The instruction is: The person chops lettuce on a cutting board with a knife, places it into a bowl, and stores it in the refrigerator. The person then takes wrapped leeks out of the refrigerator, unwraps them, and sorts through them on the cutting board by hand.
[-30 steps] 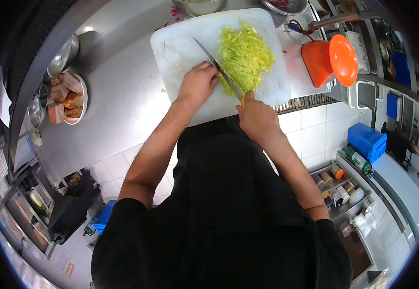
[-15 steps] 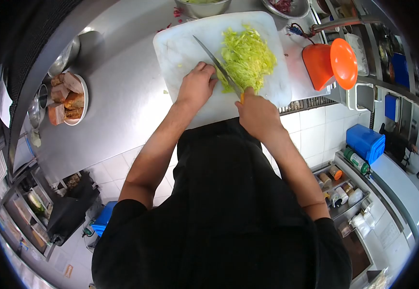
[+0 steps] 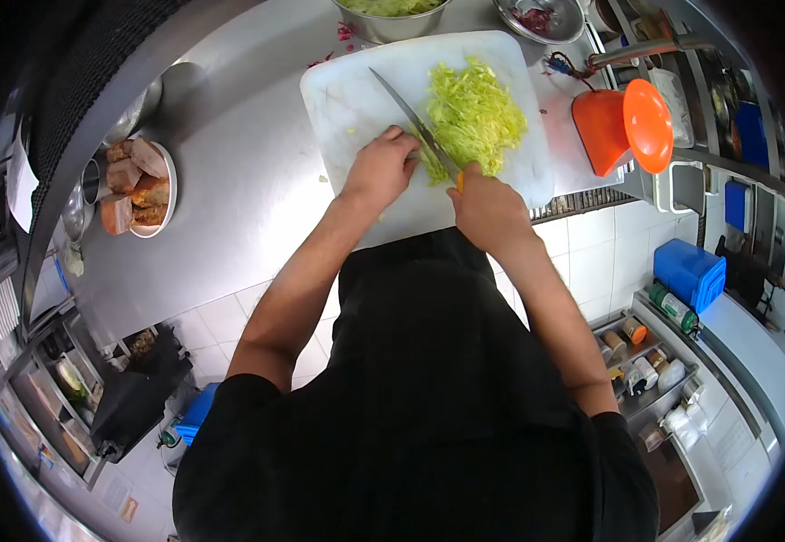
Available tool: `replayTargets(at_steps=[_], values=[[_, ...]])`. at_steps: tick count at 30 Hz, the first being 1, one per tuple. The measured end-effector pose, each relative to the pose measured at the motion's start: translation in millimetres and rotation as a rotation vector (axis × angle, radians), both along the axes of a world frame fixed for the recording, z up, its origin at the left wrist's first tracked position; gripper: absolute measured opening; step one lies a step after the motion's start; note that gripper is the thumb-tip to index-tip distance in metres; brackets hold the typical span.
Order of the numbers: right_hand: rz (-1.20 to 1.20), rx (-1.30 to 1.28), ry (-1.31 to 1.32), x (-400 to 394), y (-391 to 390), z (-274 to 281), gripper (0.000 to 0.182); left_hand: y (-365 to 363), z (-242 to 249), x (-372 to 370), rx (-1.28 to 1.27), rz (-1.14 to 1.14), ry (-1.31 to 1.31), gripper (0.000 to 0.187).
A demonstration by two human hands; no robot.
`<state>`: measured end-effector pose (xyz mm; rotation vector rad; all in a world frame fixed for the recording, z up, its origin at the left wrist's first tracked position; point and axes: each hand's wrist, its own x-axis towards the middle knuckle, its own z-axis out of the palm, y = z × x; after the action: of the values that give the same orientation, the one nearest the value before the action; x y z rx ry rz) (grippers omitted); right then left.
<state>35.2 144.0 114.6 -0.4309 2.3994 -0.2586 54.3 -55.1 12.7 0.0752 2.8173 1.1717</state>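
Note:
My right hand (image 3: 492, 210) grips the yellow handle of a long kitchen knife (image 3: 427, 135). Its blade slants up and to the left across a white cutting board (image 3: 334, 95). On the right side of the blade lies a heap of finely shredded pale green lettuce (image 3: 475, 117). My left hand (image 3: 380, 169) rests on the board just left of the blade, fingers curled and close to it. Whatever those fingers press on is hidden beneath them. A few small green scraps lie near the left hand.
Behind the board stand a metal bowl of shredded greens (image 3: 392, 23) and a metal bowl with purple-red shreds (image 3: 550, 34). An orange scale-like device (image 3: 598, 131) is at the right. A white plate (image 3: 170, 194) with meat chunks sits on the steel counter (image 3: 230, 181) at left.
The whole view has shifted slightly, so board and bowls appear a little lower and further right. Both hands and the knife keep nearly the same place on the board.

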Motion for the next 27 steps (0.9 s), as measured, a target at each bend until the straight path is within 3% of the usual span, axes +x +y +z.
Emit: replayTargets(at_steps=[4,10,15,18,21,24,27], values=[[-0.028,0.052,-0.047,17,2,2,0.037,-2,2,0,-0.019,0.031,-0.057,0.014],[-0.130,-0.103,0.047,21,-11,-60,0.040,0,-4,2,-0.048,-0.070,0.059,0.015],[-0.065,-0.077,0.125,10,-5,-32,0.039,3,-2,10,-0.052,-0.068,0.040,0.018],[-0.111,-0.007,0.181,16,23,-15,0.037,10,5,19,-0.097,0.078,0.188,0.031],[-0.215,0.086,0.269,11,61,-10,0.035,28,8,16,-0.118,0.231,0.331,0.060],[-0.295,0.160,0.374,1,104,-18,0.034,54,0,8,-0.078,0.261,0.281,0.091],[-0.304,0.194,0.413,-6,138,-36,0.032,80,-13,2,-0.068,0.250,0.251,0.103]])
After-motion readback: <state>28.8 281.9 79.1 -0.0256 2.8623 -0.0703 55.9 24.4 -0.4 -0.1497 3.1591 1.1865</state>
